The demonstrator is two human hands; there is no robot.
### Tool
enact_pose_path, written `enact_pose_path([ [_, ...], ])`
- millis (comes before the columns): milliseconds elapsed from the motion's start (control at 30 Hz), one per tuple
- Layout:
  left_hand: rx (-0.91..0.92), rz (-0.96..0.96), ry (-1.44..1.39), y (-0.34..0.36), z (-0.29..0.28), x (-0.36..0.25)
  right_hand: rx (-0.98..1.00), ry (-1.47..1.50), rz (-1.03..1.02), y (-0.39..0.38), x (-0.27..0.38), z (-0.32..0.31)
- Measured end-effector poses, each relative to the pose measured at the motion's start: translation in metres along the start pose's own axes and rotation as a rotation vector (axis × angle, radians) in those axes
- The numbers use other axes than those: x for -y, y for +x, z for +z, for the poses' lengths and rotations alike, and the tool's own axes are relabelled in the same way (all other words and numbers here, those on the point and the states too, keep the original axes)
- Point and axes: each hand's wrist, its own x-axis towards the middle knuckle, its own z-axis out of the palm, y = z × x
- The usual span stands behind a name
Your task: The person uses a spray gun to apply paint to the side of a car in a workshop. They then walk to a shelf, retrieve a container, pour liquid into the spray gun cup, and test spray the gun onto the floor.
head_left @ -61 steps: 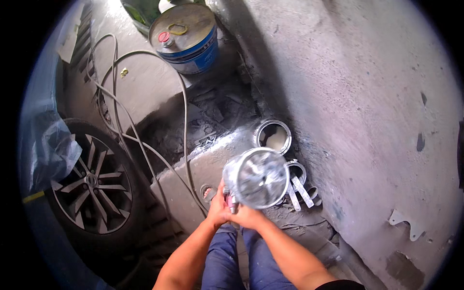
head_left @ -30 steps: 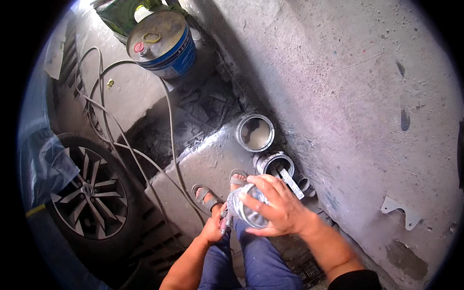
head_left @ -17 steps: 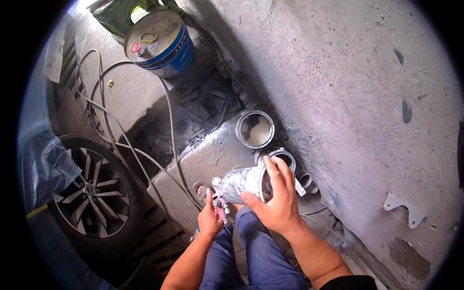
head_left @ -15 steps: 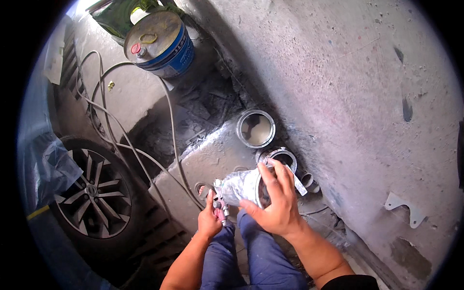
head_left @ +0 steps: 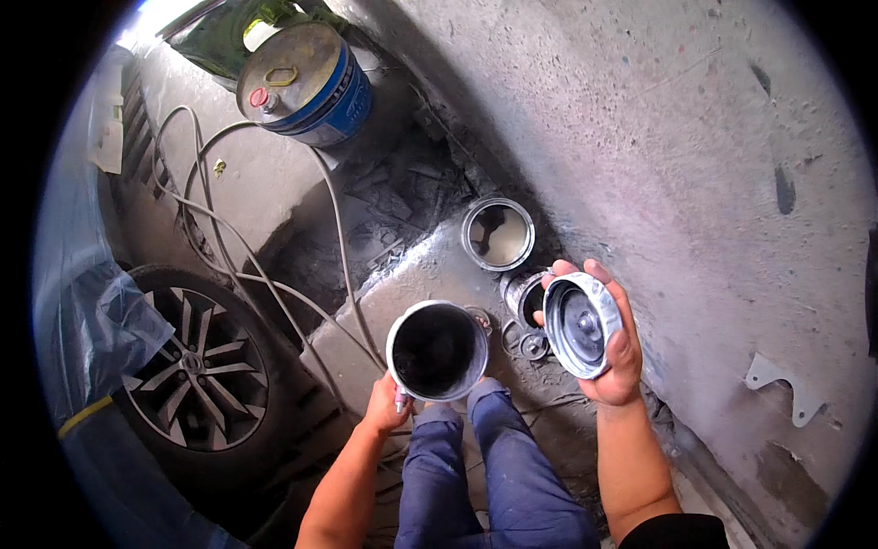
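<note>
My left hand point(head_left: 384, 403) is closed round the spray gun point(head_left: 401, 397), mostly hidden under its open cup point(head_left: 435, 348), which has a pale rim and a dark inside. In my right hand point(head_left: 615, 366) is a round silver lid point(head_left: 576, 325), its hollow side toward me, gripped at the edge. Between and beyond the hands, an open tin point(head_left: 498, 233) with cream and dark contents stands on the concrete, with a second metal tin point(head_left: 523, 291) and small round metal pieces point(head_left: 530, 343) below it.
A blue metal drum point(head_left: 302, 91) stands at the back left among looped grey hoses point(head_left: 338, 229). At left are a wheel point(head_left: 197, 361) and plastic sheeting point(head_left: 69, 302). The rough wall point(head_left: 722, 183) runs along the right, a flat metal bracket point(head_left: 782, 389) lying against it. A broken, rubble-filled hollow point(head_left: 393, 201) interrupts the floor.
My right hand took the lid off the cup and moved it up and right. The cup, on its side half a second ago, now faces upward with its dark inside showing.
</note>
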Motion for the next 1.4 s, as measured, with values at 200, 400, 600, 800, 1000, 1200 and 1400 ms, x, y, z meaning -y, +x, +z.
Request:
enact_pose_path([
  [200, -0.049, -0.187, 0.053, 0.009, -0.006, 0.006, -0.098, 0.500, 0.207, 0.001, -0.030, -0.016],
  [400, -0.149, -0.328, 0.095, 0.017, 0.005, -0.010, -0.129, 0.604, 0.197, 0.003, -0.041, -0.044],
  [600, -0.122, -0.381, 0.024, 0.039, 0.020, -0.024, -0.232, 0.678, 0.265, -0.007, -0.052, -0.077],
  [800, -0.102, -0.263, 0.172, 0.058, 0.042, 0.001, -0.089, 0.828, 0.258, -0.013, -0.056, -0.088],
  [1000, -0.127, -0.422, 0.624, 0.079, 0.059, -0.015, -0.147, 0.825, 0.230, -0.021, -0.061, -0.106],
  [1200, -0.008, -0.425, 0.867, 0.089, 0.057, -0.039, -0.161, 0.850, 0.229, -0.030, -0.065, -0.122],
  [1400, 0.035, -0.430, 0.887, 0.092, 0.052, -0.047, -0.187, 0.872, 0.239, -0.035, -0.071, -0.126],
])
